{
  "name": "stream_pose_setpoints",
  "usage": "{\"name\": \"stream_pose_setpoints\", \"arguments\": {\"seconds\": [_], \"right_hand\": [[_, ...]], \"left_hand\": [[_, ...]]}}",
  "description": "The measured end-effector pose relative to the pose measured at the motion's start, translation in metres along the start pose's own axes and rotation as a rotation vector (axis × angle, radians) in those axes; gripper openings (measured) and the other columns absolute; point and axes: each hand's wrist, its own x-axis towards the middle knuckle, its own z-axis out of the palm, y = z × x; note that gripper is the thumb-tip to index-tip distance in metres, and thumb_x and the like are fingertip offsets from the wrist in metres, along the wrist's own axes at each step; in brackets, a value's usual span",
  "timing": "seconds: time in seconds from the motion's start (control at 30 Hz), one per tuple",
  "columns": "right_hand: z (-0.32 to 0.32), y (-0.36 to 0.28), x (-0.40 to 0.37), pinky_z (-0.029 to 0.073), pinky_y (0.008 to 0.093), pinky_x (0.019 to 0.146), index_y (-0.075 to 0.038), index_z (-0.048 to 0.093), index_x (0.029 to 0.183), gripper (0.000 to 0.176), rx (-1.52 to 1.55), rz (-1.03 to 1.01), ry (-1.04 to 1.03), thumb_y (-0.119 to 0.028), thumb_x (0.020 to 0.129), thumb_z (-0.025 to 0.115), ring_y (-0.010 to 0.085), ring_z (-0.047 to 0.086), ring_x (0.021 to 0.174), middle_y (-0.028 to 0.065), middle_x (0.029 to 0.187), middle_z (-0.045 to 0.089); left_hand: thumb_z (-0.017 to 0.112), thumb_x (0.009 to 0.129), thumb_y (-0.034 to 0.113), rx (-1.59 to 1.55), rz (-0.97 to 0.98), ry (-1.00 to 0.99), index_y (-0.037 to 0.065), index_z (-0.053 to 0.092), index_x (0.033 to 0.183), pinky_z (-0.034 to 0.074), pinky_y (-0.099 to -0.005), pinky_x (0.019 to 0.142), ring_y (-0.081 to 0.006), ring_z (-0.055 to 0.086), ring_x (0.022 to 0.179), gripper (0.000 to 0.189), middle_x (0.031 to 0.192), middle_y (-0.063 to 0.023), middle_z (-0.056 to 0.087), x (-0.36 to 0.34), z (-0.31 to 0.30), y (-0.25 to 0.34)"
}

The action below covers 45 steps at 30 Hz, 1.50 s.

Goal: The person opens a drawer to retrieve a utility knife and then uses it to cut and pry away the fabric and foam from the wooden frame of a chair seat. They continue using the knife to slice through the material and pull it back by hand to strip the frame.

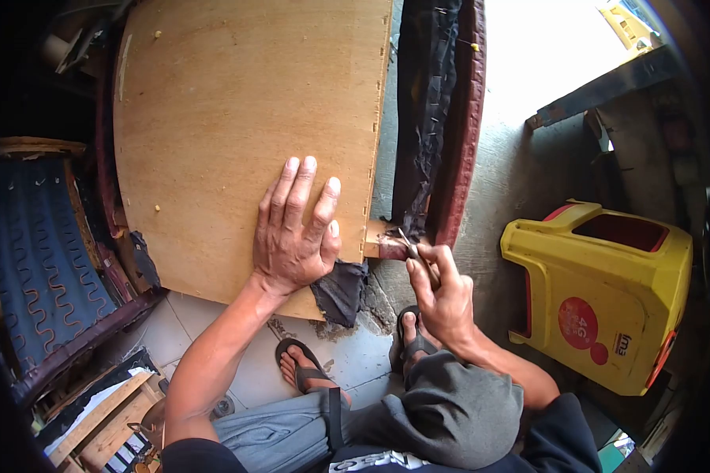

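My left hand [293, 229] lies flat on a plywood panel [244, 102], its fingers stretched out and the thumb near the panel's right edge. In my right hand [443, 296] is a slim pointed metal tool [412, 251], its shaft partly hidden by the fingers. The tip touches or nearly touches a short wooden rail [379, 238] at the lower end of the frame. Beside it runs a maroon upholstered side [467, 134] with black fabric [434, 102] stapled along its inner face. Torn dark cloth [341, 293] hangs from the panel's lower corner.
A yellow plastic stool [607, 292] lies on its side to the right. At left stands a seat frame with wavy springs over blue fabric [35, 260]. Wood pieces [106, 426] are at lower left, a dark bench [599, 87] at upper right. My sandalled feet [301, 366] are below the panel.
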Motion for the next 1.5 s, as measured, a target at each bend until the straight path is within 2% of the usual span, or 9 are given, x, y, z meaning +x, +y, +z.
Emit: {"name": "stream_pose_setpoints", "arguments": {"seconds": [0.23, 0.6, 0.77, 0.93, 1.07, 1.1, 1.23, 1.37, 1.5], "right_hand": [[-0.058, -0.016, 0.048, 0.059, 0.0399, 0.064, -0.006, 0.074, 0.106, 0.019, -0.249, -0.267, -0.335, -0.023, 0.099, 0.073, 0.0320, 0.077, 0.070, 0.0182, 0.075, 0.074], [-0.056, -0.065, 0.087, 0.059, 0.0372, 0.070, -0.006, 0.077, 0.110, 0.025, -0.423, -0.071, -0.646, -0.028, 0.099, 0.070, 0.0264, 0.077, 0.071, 0.0155, 0.078, 0.076], [-0.047, -0.086, 0.104, 0.061, 0.0466, 0.081, -0.003, 0.077, 0.106, 0.024, -0.568, -0.144, -0.718, -0.023, 0.095, 0.067, 0.0409, 0.075, 0.078, 0.0247, 0.085, 0.074], [-0.027, -0.083, 0.078, 0.061, 0.0542, 0.070, -0.002, 0.067, 0.091, 0.015, -0.626, -0.245, -0.526, -0.016, 0.094, 0.065, 0.0457, 0.073, 0.076, 0.0269, 0.072, 0.069], [-0.009, -0.036, 0.029, 0.057, 0.0553, 0.061, -0.006, 0.055, 0.105, 0.015, -0.392, -0.157, -0.281, -0.016, 0.101, 0.065, 0.0459, 0.071, 0.071, 0.0221, 0.084, 0.071], [-0.007, -0.030, 0.024, 0.058, 0.0528, 0.065, -0.005, 0.058, 0.109, 0.015, -0.273, -0.061, -0.258, -0.015, 0.101, 0.067, 0.0453, 0.072, 0.075, 0.0214, 0.088, 0.072], [0.008, 0.002, 0.002, 0.059, 0.0419, 0.072, -0.003, 0.062, 0.122, 0.023, -0.114, -0.415, -0.084, -0.012, 0.102, 0.067, 0.0419, 0.075, 0.091, 0.0255, 0.100, 0.073], [-0.013, -0.011, 0.024, 0.059, 0.0438, 0.066, -0.009, 0.064, 0.117, 0.024, -0.445, -0.438, 0.002, -0.022, 0.098, 0.071, 0.0347, 0.072, 0.081, 0.0130, 0.092, 0.071], [-0.052, -0.036, 0.053, 0.055, 0.0502, 0.063, -0.008, 0.063, 0.093, 0.027, -0.802, -0.460, -0.264, -0.034, 0.095, 0.069, 0.0379, 0.071, 0.072, 0.0156, 0.079, 0.071]], "left_hand": [[0.057, 0.093, 0.019, -0.039, 0.002, 0.030, 0.012, 0.054, 0.149, 0.036, -0.0517, 0.120, -0.0407, 0.042, 0.149, 0.057, 0.159, -0.0204, 0.045, 0.002, 0.000, -0.007], [0.059, 0.095, 0.023, -0.038, 0.005, 0.034, 0.012, 0.057, 0.146, 0.037, -0.0506, 0.121, -0.0379, 0.040, 0.150, 0.052, 0.158, -0.0196, 0.046, -0.004, 0.000, -0.006], [0.054, 0.097, 0.020, -0.031, -0.002, 0.032, 0.011, 0.056, 0.146, 0.037, -0.0514, 0.119, -0.0398, 0.043, 0.148, 0.050, 0.157, -0.0205, 0.047, -0.002, -0.001, -0.003], [0.055, 0.094, 0.020, -0.016, -0.012, -0.012, 0.011, 0.055, 0.146, 0.037, -0.0518, 0.119, -0.0397, 0.043, 0.148, 0.053, 0.156, -0.0207, 0.047, -0.001, -0.003, 0.004], [0.057, 0.092, 0.021, 0.022, -0.001, 0.017, 0.011, 0.055, 0.145, 0.036, -0.0513, 0.120, -0.0381, 0.042, 0.149, 0.054, 0.157, -0.0201, 0.046, 0.003, 0.000, 0.003], [0.057, 0.092, 0.021, 0.018, 0.003, 0.019, 0.011, 0.055, 0.146, 0.036, -0.0512, 0.120, -0.0377, 0.042, 0.149, 0.054, 0.157, -0.0198, 0.046, 0.004, 0.002, 0.002], [0.060, 0.090, 0.017, -0.061, 0.016, 0.057, 0.011, 0.056, 0.144, 0.037, -0.0509, 0.119, -0.0389, 0.042, 0.149, 0.055, 0.156, -0.0202, 0.047, -0.003, -0.003, -0.007], [0.060, 0.089, 0.015, -0.060, 0.008, 0.072, 0.010, 0.057, 0.142, 0.038, -0.0514, 0.118, -0.0397, 0.042, 0.149, 0.053, 0.156, -0.0202, 0.048, -0.001, 0.001, -0.002], [0.058, 0.093, 0.017, -0.082, 0.010, 0.067, 0.010, 0.057, 0.142, 0.037, -0.0515, 0.119, -0.0392, 0.042, 0.149, 0.050, 0.156, -0.0190, 0.048, -0.003, -0.001, -0.004]]}}
